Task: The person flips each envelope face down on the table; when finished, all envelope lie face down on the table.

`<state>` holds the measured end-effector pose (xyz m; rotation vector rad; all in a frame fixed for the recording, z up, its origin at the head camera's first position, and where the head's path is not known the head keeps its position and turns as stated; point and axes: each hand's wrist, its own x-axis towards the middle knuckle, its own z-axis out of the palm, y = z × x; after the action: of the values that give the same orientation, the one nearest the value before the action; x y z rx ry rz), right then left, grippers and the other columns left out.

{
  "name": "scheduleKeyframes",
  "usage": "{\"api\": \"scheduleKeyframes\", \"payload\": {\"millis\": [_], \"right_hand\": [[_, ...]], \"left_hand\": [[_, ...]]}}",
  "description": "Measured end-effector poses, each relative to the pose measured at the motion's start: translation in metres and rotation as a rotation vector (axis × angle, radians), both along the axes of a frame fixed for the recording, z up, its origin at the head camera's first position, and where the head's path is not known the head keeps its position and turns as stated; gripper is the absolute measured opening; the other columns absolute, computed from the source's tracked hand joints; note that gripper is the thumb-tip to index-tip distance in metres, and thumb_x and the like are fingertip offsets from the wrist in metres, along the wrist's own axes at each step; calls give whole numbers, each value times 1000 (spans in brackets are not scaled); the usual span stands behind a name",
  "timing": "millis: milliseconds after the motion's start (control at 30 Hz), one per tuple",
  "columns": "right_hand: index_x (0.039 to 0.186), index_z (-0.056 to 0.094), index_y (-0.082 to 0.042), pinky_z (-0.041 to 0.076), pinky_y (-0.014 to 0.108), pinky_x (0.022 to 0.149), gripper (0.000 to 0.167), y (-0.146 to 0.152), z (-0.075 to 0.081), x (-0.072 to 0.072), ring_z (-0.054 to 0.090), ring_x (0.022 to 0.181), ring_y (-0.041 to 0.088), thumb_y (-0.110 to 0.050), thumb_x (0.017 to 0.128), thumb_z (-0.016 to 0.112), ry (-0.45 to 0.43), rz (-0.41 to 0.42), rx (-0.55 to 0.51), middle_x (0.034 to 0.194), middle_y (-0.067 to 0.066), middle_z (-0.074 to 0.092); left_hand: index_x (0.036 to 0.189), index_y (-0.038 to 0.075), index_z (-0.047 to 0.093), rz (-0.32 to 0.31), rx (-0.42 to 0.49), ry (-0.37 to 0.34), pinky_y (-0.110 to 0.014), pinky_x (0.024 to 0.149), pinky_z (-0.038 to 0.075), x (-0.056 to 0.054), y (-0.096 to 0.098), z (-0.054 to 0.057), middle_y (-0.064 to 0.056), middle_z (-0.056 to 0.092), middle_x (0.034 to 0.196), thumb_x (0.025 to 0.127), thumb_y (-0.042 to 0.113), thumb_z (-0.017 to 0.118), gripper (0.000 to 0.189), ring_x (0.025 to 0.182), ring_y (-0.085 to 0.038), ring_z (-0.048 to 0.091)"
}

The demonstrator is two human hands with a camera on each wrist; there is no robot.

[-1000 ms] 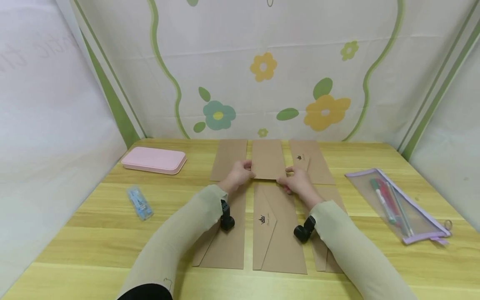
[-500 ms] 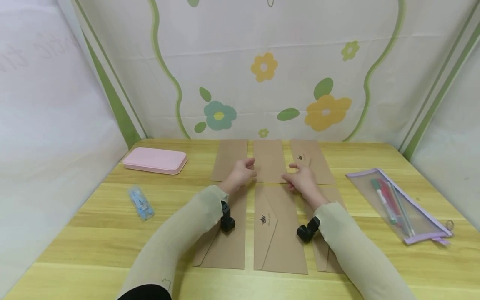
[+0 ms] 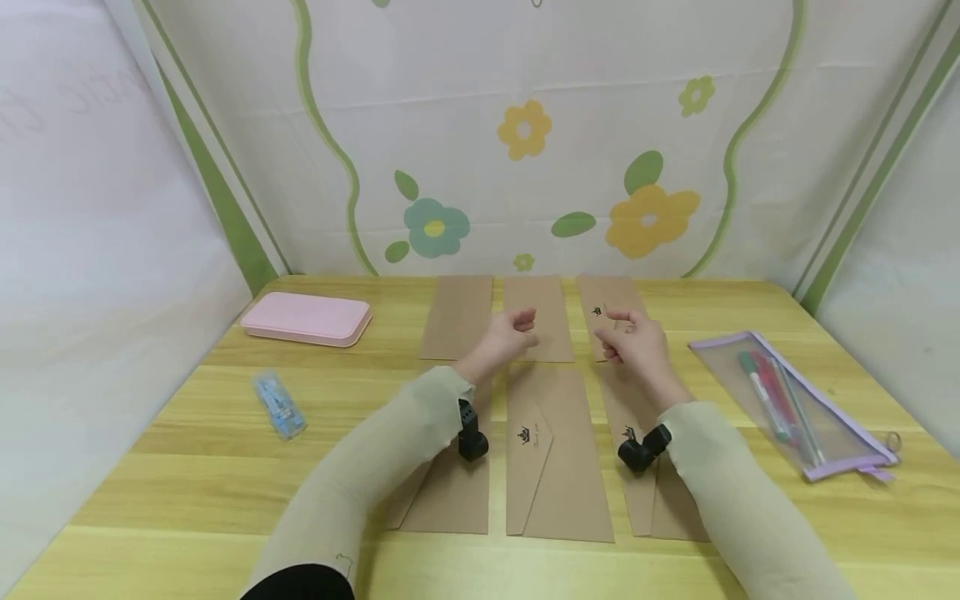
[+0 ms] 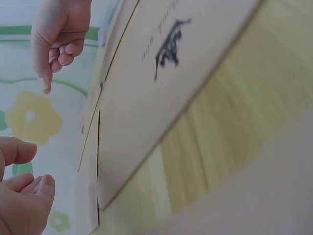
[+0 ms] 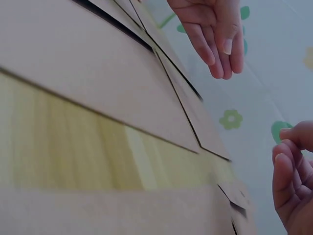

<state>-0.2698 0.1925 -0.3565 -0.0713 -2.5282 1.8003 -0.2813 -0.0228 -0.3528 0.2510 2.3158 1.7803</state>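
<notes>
Brown kraft envelopes lie flat in two rows of three. My left hand [image 3: 501, 340] hovers above the back middle envelope [image 3: 546, 292], beside the back left envelope [image 3: 456, 321], with loosely curled fingers and nothing in them. Over the back right envelope [image 3: 609, 292] my right hand [image 3: 637, 342] is raised, likewise holding nothing, its fingers bent and partly hiding that envelope. The front middle envelope [image 3: 573, 483] shows a pointed flap and a black crown print. My sleeves and wrists partly cover the front left envelope [image 3: 453, 504] and front right envelope [image 3: 622, 396].
A pink case [image 3: 307, 317] rests at the back left of the wooden table [image 3: 187, 483], with a small blue packet [image 3: 280, 406] in front of it. On the right lies a mesh zip pouch [image 3: 832, 429] with pens inside. A floral curtain [image 3: 465, 108] stands behind.
Both hands held the near corners of the back middle envelope, then let go as it lay flat. Since then both have lifted and shifted right.
</notes>
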Motion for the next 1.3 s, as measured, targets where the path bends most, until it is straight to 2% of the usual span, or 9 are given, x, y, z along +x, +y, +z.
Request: {"api": "scheduleKeyframes", "payload": {"millis": [133, 367, 633, 900, 1033, 1133, 1200, 1300], "right_hand": [[129, 46, 4, 52, 21, 54, 49, 15, 2, 0, 56, 54, 5, -15, 87, 62, 0, -32, 13, 71, 6, 64], [128, 43, 8, 52, 21, 54, 49, 45, 2, 3, 58, 55, 5, -14, 88, 59, 9, -66, 17, 65, -2, 62], [131, 41, 9, 53, 21, 59, 52, 69, -1, 7, 60, 60, 5, -17, 89, 59, -26, -90, 60, 71, -2, 63], [138, 34, 4, 53, 24, 74, 58, 79, -2, 11, 61, 80, 11, -24, 92, 55, -131, -37, 118, 105, 14, 54], [142, 29, 2, 50, 24, 82, 60, 83, -5, 11, 57, 102, 26, -22, 92, 54, -173, 0, 125, 125, 24, 46], [143, 27, 2, 48, 25, 84, 62, 85, -8, 10, 50, 113, 34, -20, 92, 54, -190, 27, 143, 134, 27, 41], [143, 27, 2, 48, 24, 82, 62, 87, -10, 10, 51, 112, 32, -19, 92, 55, -193, 44, 156, 135, 27, 41], [142, 28, 5, 49, 21, 78, 62, 88, -13, 8, 56, 100, 21, -16, 90, 57, -182, 64, 162, 133, 28, 41]], "left_hand": [[138, 1, 40, -21, -10, -8, -35, 96, 46, 4, 9, 1, -18, 44, 139, 87, -3, 56, 54, 125, -27, 45], [137, 0, 40, -44, 18, -28, -30, 96, 45, 9, 27, 6, -18, 45, 138, 85, -5, 57, 55, 123, -27, 47], [137, 0, 40, -54, 51, -31, -30, 95, 46, 4, 46, 1, -18, 45, 137, 84, -6, 58, 57, 121, -27, 48], [134, -2, 44, -33, 36, -7, -30, 92, 48, -1, 66, -6, -19, 49, 133, 82, -7, 59, 54, 118, -28, 52], [133, 0, 47, -7, 6, -5, -31, 91, 48, -3, 74, -8, -16, 51, 132, 81, -6, 61, 54, 116, -27, 53], [133, 1, 47, 7, 2, -19, -31, 91, 48, -4, 79, -11, -15, 51, 132, 80, -6, 61, 55, 116, -27, 53], [134, 2, 46, 14, 0, -33, -30, 91, 48, -4, 81, -14, -14, 51, 133, 80, -6, 61, 56, 116, -26, 53], [134, 3, 46, 24, 5, -48, -29, 92, 47, -3, 83, -18, -14, 50, 134, 79, -7, 61, 58, 117, -26, 53]]}}
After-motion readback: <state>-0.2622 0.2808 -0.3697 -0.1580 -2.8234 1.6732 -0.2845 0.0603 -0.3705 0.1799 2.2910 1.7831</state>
